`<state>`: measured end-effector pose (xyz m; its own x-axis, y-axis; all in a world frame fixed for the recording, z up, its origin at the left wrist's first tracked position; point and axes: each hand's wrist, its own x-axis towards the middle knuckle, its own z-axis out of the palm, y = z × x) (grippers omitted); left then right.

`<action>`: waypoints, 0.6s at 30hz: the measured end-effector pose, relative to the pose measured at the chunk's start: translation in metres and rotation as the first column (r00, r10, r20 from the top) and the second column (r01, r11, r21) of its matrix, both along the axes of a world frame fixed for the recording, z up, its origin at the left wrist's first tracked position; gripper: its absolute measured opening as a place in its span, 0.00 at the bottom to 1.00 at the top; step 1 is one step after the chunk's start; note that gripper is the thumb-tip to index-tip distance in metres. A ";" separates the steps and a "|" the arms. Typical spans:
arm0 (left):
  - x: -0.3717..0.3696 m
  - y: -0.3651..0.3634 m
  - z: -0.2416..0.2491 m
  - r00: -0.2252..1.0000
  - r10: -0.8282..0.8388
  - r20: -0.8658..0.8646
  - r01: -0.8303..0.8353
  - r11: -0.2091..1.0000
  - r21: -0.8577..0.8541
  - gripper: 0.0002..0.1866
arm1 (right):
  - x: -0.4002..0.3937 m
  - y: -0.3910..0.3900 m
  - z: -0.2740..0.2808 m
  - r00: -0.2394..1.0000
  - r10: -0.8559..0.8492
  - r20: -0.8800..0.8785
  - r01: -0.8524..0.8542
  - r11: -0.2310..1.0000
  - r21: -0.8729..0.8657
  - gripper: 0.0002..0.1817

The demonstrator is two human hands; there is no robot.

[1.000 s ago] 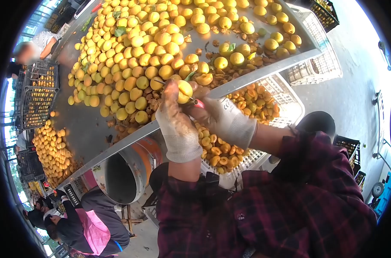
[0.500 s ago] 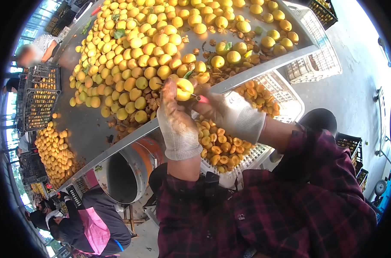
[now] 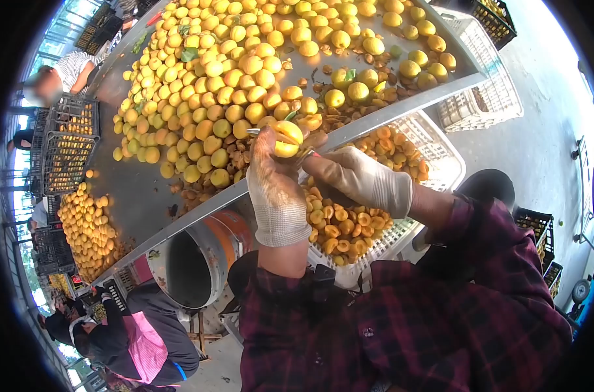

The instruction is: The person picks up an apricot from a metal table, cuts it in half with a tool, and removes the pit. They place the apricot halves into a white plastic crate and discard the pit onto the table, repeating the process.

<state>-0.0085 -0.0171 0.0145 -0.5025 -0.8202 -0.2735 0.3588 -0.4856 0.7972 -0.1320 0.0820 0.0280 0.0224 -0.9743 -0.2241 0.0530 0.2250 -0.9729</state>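
Note:
My left hand (image 3: 274, 176), in a stained white work glove, is closed around a yellow apricot (image 3: 288, 136). A dark slit runs across the fruit. My right hand (image 3: 359, 175), gloved too, is closed on a small knife (image 3: 315, 155); only a bit of its red handle shows between the fingers. A thin metal tip (image 3: 252, 130) pokes out on the far left of the apricot, at my left fingers. Below both hands stands a white plastic crate (image 3: 444, 147) holding pitted apricot halves (image 3: 346, 225).
A sloping metal table (image 3: 137, 202) carries a big heap of whole apricots (image 3: 205, 98), with scraps and pits near its raised edge. Beneath the edge stands a round metal bucket (image 3: 186, 268). Black crates (image 3: 68, 153) and a person (image 3: 137, 326) in dark clothes are at left.
My right hand has come closer to the apricot, and less of the red handle shows. The slit in the fruit now faces up, and a metal tip shows at its left. The view shifted slightly.

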 end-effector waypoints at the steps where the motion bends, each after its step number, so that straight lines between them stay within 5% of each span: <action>1: 0.002 0.002 0.002 1.000 0.005 0.000 -0.005 1.000 -0.003 0.28 | 0.000 0.000 0.008 0.981 -0.023 -0.192 0.014 0.999 -0.050 0.30; 3: 0.009 0.003 0.008 0.991 0.013 -0.134 -0.020 0.999 -0.049 0.27 | -0.009 0.002 0.013 0.968 -0.006 -0.251 -0.024 0.993 -0.118 0.29; 5: 0.010 -0.007 0.006 0.991 0.126 -0.044 -0.129 0.989 -0.072 0.25 | -0.043 0.006 -0.007 0.972 0.174 -0.159 -0.171 0.985 0.034 0.26; 7: 0.012 -0.009 0.005 0.974 0.223 0.042 -0.218 0.972 -0.087 0.24 | -0.052 0.013 0.046 0.958 0.048 -0.282 -0.009 0.990 0.139 0.31; 11: 0.006 0.012 0.007 0.996 -0.032 0.083 0.048 0.979 -0.199 0.21 | -0.058 0.012 0.029 0.950 -0.286 0.127 0.288 0.958 0.003 0.32; 13: -0.001 0.023 0.002 0.978 -0.062 0.197 0.125 0.937 -0.327 0.17 | -0.036 0.000 0.024 0.960 -0.272 -0.066 0.258 0.950 -0.175 0.28; 15: -0.003 0.029 0.012 0.967 -0.162 0.197 0.226 0.904 -0.363 0.17 | -0.034 -0.008 0.010 0.989 -0.146 0.012 0.143 0.952 -0.270 0.25; 17: -0.001 0.030 0.014 0.962 -0.267 0.051 0.270 0.959 -0.085 0.20 | -0.042 -0.002 0.016 0.992 -0.120 0.029 0.122 0.986 -0.110 0.23; 18: -0.001 0.032 0.003 0.980 -0.187 0.066 0.194 0.974 -0.116 0.17 | -0.045 -0.001 0.018 0.985 -0.150 0.080 0.152 0.988 -0.024 0.21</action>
<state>-0.0099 0.0147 0.0171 -0.6399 -0.7395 -0.2090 0.2237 -0.4394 0.8700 -0.1771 0.0812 0.0460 -0.1091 -0.9740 -0.1983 0.1599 0.1797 -0.9706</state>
